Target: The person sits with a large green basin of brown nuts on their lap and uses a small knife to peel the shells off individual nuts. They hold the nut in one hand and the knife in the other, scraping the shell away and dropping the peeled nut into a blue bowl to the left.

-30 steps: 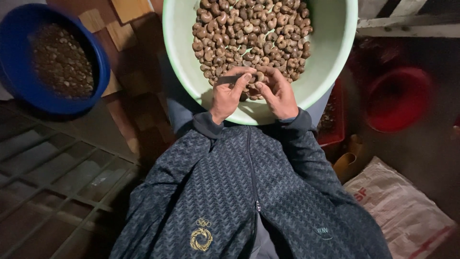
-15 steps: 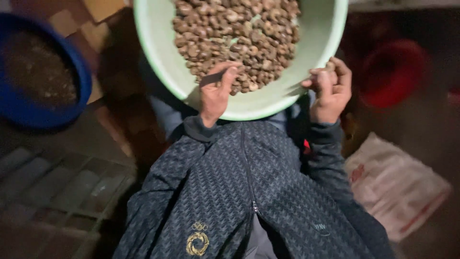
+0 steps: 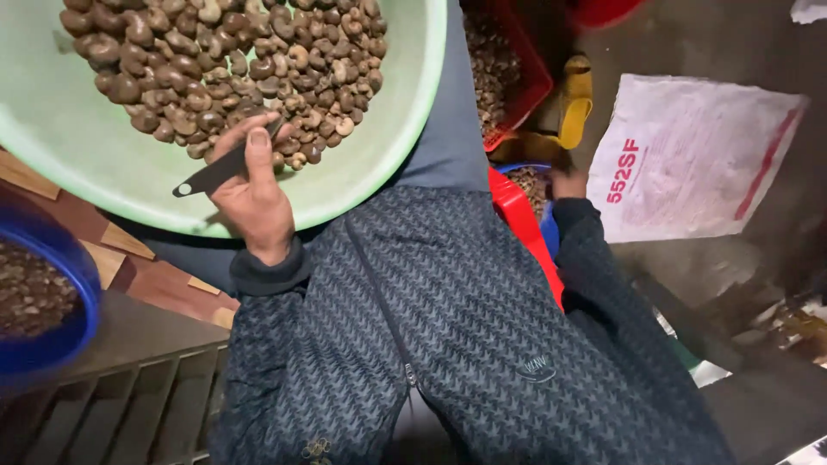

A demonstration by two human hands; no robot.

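Diagonally, the left hand (image 3: 254,202) grips a dark blade (image 3: 226,167) pointing lower-left.

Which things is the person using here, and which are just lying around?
In use:
- pale green round plastic basin
- brown nuts inside it
- dark flat metal blade, in the left hand
- small blue bowl, at the right hand

Lying about:
- white plastic sack
- red crate
- big blue bowl

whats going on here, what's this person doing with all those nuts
A seated person has a pale green basin of brown nuts on the lap. The left hand rests inside it, pinching a small dark knife against the nuts. The right hand reaches down beside the seat to a small blue bowl of pieces.
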